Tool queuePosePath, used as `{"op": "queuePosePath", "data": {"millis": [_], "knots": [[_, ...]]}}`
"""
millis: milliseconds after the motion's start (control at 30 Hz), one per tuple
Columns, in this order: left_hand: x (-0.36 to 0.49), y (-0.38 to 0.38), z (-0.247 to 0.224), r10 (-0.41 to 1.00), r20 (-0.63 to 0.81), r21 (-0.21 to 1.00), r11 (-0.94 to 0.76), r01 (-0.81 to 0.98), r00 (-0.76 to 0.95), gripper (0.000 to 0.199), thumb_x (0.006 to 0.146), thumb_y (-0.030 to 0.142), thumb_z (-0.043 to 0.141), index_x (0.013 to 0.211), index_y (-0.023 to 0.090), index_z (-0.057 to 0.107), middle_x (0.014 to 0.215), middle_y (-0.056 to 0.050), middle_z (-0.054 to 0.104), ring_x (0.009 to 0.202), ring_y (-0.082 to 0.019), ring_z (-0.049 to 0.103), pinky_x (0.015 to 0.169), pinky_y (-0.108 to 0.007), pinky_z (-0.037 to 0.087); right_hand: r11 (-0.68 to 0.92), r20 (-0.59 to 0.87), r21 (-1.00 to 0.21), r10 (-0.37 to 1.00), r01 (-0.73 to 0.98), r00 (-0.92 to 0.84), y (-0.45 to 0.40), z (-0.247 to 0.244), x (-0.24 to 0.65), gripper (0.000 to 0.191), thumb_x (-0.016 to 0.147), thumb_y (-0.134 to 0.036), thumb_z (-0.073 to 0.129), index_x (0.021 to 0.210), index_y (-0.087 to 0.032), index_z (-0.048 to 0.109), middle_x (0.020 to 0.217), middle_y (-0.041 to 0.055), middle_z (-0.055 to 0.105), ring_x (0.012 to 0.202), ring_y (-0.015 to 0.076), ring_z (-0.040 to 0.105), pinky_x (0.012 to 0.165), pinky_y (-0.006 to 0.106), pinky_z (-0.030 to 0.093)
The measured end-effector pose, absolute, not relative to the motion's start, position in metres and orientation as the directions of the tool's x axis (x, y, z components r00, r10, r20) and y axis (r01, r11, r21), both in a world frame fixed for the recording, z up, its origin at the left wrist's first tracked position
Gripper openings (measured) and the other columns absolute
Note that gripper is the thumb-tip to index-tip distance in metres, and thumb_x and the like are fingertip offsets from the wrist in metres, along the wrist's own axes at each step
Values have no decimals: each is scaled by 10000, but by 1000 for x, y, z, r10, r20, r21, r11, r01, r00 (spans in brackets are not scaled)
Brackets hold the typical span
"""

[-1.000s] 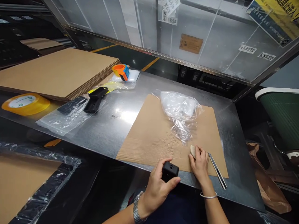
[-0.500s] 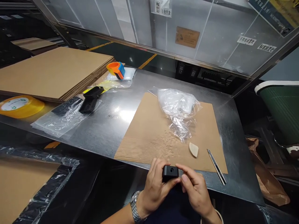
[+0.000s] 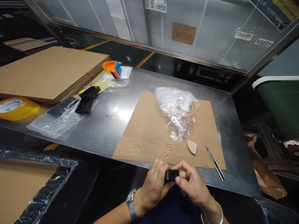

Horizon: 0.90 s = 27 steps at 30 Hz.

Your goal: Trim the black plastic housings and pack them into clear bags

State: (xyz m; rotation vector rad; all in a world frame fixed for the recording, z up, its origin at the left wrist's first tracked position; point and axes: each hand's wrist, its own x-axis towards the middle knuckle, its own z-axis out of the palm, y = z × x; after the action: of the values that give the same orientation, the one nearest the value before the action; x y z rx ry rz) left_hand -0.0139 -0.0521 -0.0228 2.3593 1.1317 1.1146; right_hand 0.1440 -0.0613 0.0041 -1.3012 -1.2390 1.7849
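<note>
A small black block-shaped part (image 3: 171,175) with a round hole in the face turned towards me is held just off the table's front edge. My left hand (image 3: 154,179) wraps round its left side, with the thumb underneath. At its right end, the thumb and forefinger of my right hand (image 3: 192,183) pinch the part. Just beyond my hands lies a cardboard sheet (image 3: 135,137). On it are a beige wedge-shaped pad (image 3: 192,147), a utility knife (image 3: 215,163) and a crumpled clear plastic bag (image 3: 175,102) with white contents.
The metal table (image 3: 102,130) also carries a black open tray-like part (image 3: 87,100) on plastic bags (image 3: 53,124), an orange and blue tape dispenser (image 3: 112,68), a yellow tape roll (image 3: 18,109) and a stack of cardboard (image 3: 58,68). A green conveyor belt (image 3: 279,105) stands at the right.
My right hand has closed in from beside the black part, and its thumb and forefinger now grip the right end. My left hand keeps its hold. The whole view has shifted slightly.
</note>
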Motion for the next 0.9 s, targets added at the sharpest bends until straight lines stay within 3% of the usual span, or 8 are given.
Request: {"op": "queuePosePath", "data": {"millis": [400,900], "knots": [[-13,-53,-20,751,509,535,-659,529,421,115,852,257,495,899,170,436,740,-53,537,652,-173,467,586,-310,443,-444,-410,-896,839,-13,-357,-64,1,146,388,728,-485,617,889,-166,465,415,-120,413,321,29,325,353,145,203],[-14,-55,-20,731,529,521,-681,514,431,141,839,209,508,937,137,437,760,-78,542,682,-184,466,595,-308,442,-459,-410,-886,835,-56,-366,-65,1,147,338,734,-412,641,885,-159,475,421,-126,410,323,24,350,351,136,230]]}}
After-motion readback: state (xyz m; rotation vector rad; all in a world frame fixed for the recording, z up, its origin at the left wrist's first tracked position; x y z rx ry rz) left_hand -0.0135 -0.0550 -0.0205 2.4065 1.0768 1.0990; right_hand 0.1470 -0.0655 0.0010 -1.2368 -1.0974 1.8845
